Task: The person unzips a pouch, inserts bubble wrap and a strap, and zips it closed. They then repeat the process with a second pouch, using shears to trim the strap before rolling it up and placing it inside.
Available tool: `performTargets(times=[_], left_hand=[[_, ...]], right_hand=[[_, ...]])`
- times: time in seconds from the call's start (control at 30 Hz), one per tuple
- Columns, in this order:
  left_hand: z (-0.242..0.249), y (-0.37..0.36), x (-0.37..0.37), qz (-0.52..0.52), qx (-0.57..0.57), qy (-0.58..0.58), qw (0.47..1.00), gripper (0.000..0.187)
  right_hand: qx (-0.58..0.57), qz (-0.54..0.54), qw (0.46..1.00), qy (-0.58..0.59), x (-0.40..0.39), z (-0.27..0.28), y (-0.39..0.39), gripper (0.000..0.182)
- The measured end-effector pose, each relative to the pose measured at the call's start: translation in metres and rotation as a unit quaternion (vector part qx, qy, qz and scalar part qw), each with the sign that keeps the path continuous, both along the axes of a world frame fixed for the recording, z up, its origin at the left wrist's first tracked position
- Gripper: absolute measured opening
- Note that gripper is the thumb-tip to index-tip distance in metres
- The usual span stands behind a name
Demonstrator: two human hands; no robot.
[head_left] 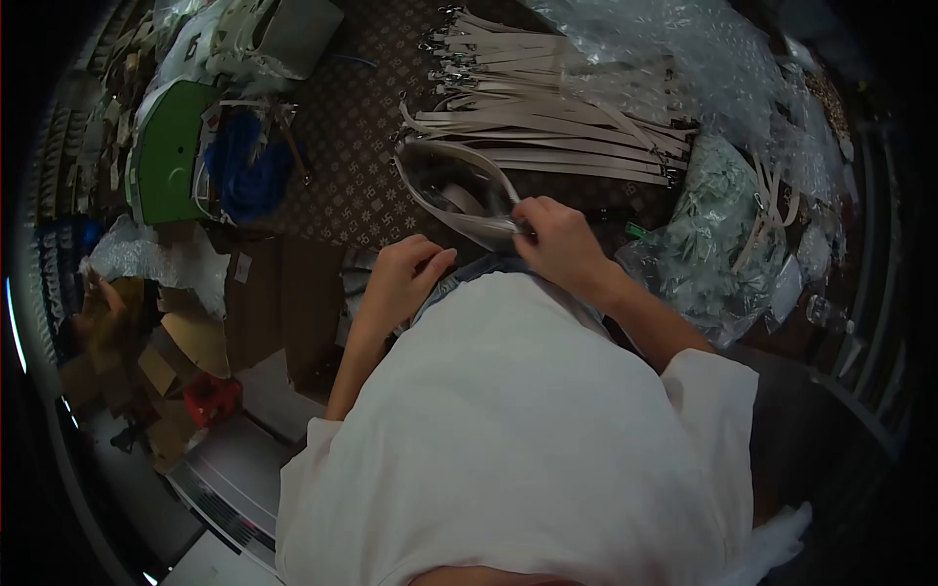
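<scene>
A pale bag (486, 230) lies open on the patterned cloth in front of me, its dark inside facing up and a pale piece showing within. My right hand (559, 240) grips the bag's right rim, thumb and fingers closed on it. Left of the bag, near my waist, my left hand (399, 278) is curled with thumb close to the fingers. What it holds, if anything, is hidden. Just beyond the bag lies a row of pale straps (547, 127) with metal clasps at their ends.
Clear plastic wrapping (674, 59) covers part of the straps. A plastic-wrapped pale bundle (718, 210) sits at the right. To the left are a green case (174, 156), a blue bundle (244, 171) and a cardboard box (256, 303). Another person's arm (109, 298) shows at far left.
</scene>
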State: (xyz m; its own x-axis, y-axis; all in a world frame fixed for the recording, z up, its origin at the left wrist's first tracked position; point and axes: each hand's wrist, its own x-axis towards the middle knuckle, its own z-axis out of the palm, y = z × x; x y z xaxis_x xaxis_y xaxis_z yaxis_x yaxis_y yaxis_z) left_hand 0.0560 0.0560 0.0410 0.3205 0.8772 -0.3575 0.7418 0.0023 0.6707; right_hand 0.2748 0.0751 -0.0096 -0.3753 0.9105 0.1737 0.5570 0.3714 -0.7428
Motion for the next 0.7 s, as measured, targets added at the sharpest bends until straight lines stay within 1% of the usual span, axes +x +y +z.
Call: performTargets(times=[0.03, 0.07, 0.1, 0.13, 0.17, 0.2, 0.23, 0.27, 0.33, 0.37, 0.43, 0.47, 0.53, 0.6, 0.67, 0.7], left_hand=[[-0.019, -0.006, -0.005, 0.081, -0.053, -0.076, 0.992, 0.022], [-0.033, -0.012, -0.010, 0.161, -0.102, -0.152, 0.970, 0.027], [-0.041, -0.017, -0.010, 0.175, -0.098, -0.152, 0.968, 0.027], [-0.048, -0.021, -0.009, 0.252, -0.164, -0.251, 0.920, 0.033], [-0.050, -0.023, -0.008, 0.321, -0.223, -0.347, 0.853, 0.038], [-0.048, -0.026, -0.008, 0.330, -0.215, -0.349, 0.850, 0.038], [-0.044, -0.031, -0.007, 0.376, -0.208, -0.377, 0.820, 0.042], [-0.043, -0.036, -0.007, 0.421, -0.203, -0.404, 0.786, 0.045], [-0.058, -0.048, -0.019, 0.427, -0.216, -0.424, 0.768, 0.045], [-0.063, -0.054, -0.024, 0.426, -0.232, -0.439, 0.756, 0.044], [-0.060, -0.060, -0.028, 0.431, -0.236, -0.456, 0.742, 0.042], [-0.056, -0.062, -0.029, 0.427, -0.243, -0.468, 0.735, 0.040], [-0.047, -0.064, -0.025, 0.443, -0.234, -0.471, 0.725, 0.040], [-0.046, -0.067, -0.026, 0.459, -0.227, -0.471, 0.718, 0.039], [-0.048, -0.070, -0.029, 0.446, -0.196, -0.435, 0.757, 0.030], [-0.045, -0.072, -0.030, 0.450, -0.195, -0.436, 0.754, 0.030]], right_hand=[[-0.005, -0.001, 1.000, 0.018, -0.018, -0.003, 0.005, 0.015], [-0.004, 0.012, 1.000, 0.018, -0.037, -0.009, 0.010, 0.015], [-0.054, 0.059, 0.997, 0.008, -0.058, -0.016, 0.014, 0.015], [-0.103, 0.107, 0.989, -0.003, -0.074, -0.018, 0.016, 0.015], [-0.099, 0.120, 0.988, -0.002, -0.086, -0.014, 0.016, 0.015], [-0.087, 0.146, 0.984, -0.056, -0.096, -0.006, 0.017, 0.014], [-0.075, 0.172, 0.976, -0.111, -0.102, 0.001, 0.017, 0.013], [-0.074, 0.182, 0.974, -0.114, -0.107, 0.008, 0.018, 0.013], [-0.054, 0.258, 0.939, -0.223, -0.113, 0.019, 0.018, 0.012], [-0.053, 0.269, 0.934, -0.228, -0.113, 0.019, 0.017, 0.012], [0.018, 0.301, 0.937, -0.179, -0.111, 0.017, 0.017, 0.011], [0.019, 0.314, 0.932, -0.182, -0.110, 0.014, 0.017, 0.011], [0.090, 0.333, 0.931, -0.117, -0.110, 0.007, 0.017, 0.010], [0.093, 0.371, 0.917, -0.116, -0.111, 0.008, 0.021, 0.009], [0.094, 0.401, 0.904, -0.115, -0.114, 0.007, 0.023, 0.009], [0.099, 0.411, 0.901, -0.098, -0.115, 0.005, 0.023, 0.010]])
